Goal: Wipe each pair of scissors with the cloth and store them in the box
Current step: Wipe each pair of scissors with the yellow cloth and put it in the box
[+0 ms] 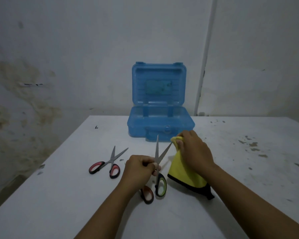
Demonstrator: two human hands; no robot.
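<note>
In the head view, the wiping of one pair is judged to be the step in hand. A pair of scissors with a yellow-green handle [160,171] is held blades-apart above the tabletop [59,195], near its middle. The left hand [139,169] is curled round it close to the pivot, its fingers [154,165] clamped there. At two o'clock from that hand, the right hand [193,150] is seen gripping the yellow cloth [185,175], its fingers pinched through the fabric onto the tip of the right-leaning blade. The rest of the cloth hangs down to the tabletop, where a dark border is shown.

A second pair, the red-handled scissors [107,163], lies open on the tabletop at nine o'clock from the left hand, untouched and apart from it. A further reddish handle loop [148,195] is partly seen under the left wrist; whether it belongs to a third pair cannot be told.

The blue box [160,125] stands at twelve o'clock, by the wall, with its lid raised upright. No scissors can be seen inside it, though its floor is only partly visible, so none are judged stored yet.

The next move is judged to call for the other blade to be wiped, the blades to be closed, and the pair to be carried to the open box.
</note>
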